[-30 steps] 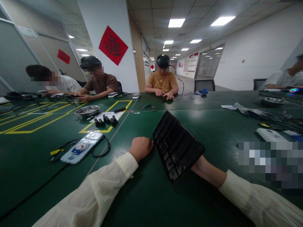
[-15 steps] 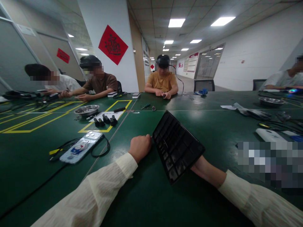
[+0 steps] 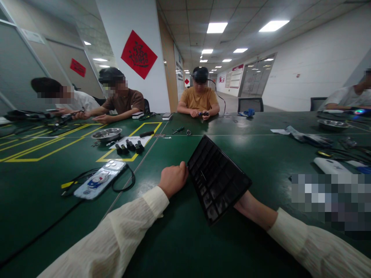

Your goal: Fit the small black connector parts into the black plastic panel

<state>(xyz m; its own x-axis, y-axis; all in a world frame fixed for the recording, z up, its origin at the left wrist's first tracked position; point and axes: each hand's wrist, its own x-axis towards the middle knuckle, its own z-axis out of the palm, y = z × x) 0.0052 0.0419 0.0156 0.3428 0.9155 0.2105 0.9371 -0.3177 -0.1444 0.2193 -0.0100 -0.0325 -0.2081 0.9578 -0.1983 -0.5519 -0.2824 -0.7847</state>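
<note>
A black compartment tray (image 3: 216, 178) is tilted up off the green table (image 3: 179, 239) in front of me. My left hand (image 3: 173, 179) is curled into a fist, its fingers pressed against the tray's left edge. My right hand is hidden behind and under the tray; only its wrist (image 3: 251, 208) shows, so the hand seems to prop the tray from below. Both arms wear cream sleeves.
A phone in a cartoon case (image 3: 100, 180) with a black cable lies to the left. Farther back are a metal bowl (image 3: 107, 134) and small black parts (image 3: 129, 147) inside yellow floor-tape lines. Three people sit across the table, another at the far right. A white device (image 3: 332, 166) lies right.
My left hand has shifted slightly up along the tray's left edge. The tray and my right arm stay where they were. The person in the yellow shirt has lifted a small object.
</note>
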